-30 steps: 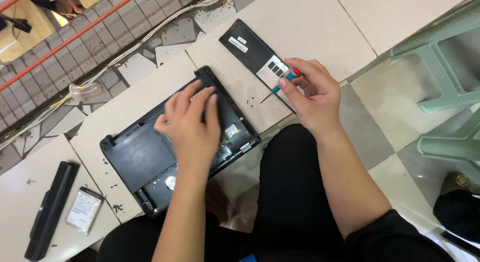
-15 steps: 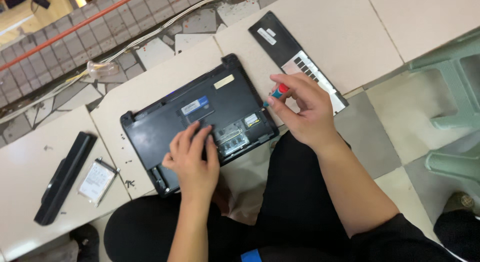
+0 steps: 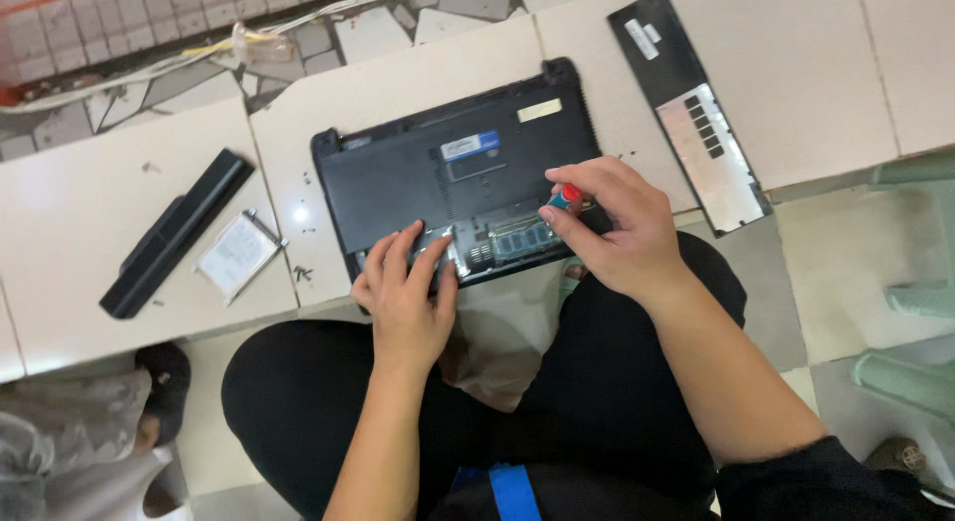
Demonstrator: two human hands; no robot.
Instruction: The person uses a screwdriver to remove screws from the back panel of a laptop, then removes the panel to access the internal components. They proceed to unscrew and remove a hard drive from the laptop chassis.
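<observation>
One black laptop (image 3: 463,173) lies bottom-up on the tiled floor (image 3: 816,63), just in front of the seated person's knees, with its service bay uncovered along the near edge. The left hand (image 3: 406,292) rests flat at that near edge, its grip slack: four fingers spread apart and laid across the left part of the open bay, closed on nothing. The right hand (image 3: 617,227) is at the laptop's near right corner, and its grip is pinched together on one small screwdriver with a red and blue handle (image 3: 565,195); thumb and forefinger close around the handle, and the tip is hidden behind the fingers, so where it touches the laptop cannot be told. In the open bay, between the two hands, one green memory board (image 3: 517,239) shows.

To the right of the laptop, apart from it, lies one long black cover panel (image 3: 686,103) with a silvery inner side. To the left of the laptop lies one hard drive (image 3: 239,254) in its metal frame, and just beyond that one long black battery (image 3: 177,232), set at a slant. A few small dark screws (image 3: 301,273) lie between the drive and the laptop.
</observation>
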